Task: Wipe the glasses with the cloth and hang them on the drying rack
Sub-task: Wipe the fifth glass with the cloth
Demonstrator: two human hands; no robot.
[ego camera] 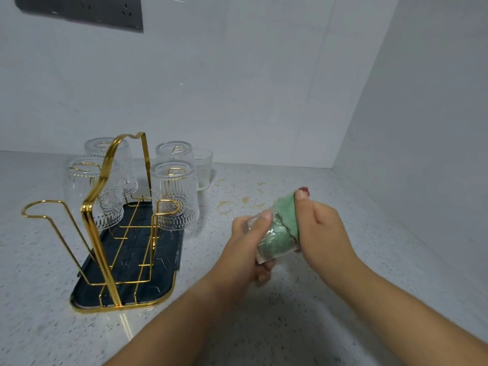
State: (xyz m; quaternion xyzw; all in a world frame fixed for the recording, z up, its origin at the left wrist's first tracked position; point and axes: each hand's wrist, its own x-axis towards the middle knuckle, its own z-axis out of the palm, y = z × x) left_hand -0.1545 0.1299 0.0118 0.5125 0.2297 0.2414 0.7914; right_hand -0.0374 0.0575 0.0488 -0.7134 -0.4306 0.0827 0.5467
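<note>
A: Glass (264, 235), entry one: surface and room?
B: Speckled grey countertop (396, 249), set in a corner of pale walls (264, 88).
A: Obscured?
B: Glass interior is filled by green cloth (286, 220); pattern blurred.
A: Position?
B: Gripped by the left hand (245, 249), right of the drying rack (113, 220); cloth is pressed in by the right hand (323, 228).

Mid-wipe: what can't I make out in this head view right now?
- Held glass: head view, mostly wrapped by the cloth, left hand and right hand; rim unseen.
- Small clear object behind the rack: head view, too small and blurry to identify.
- Counter glass: head view, partly hidden by a hung glass.
</note>
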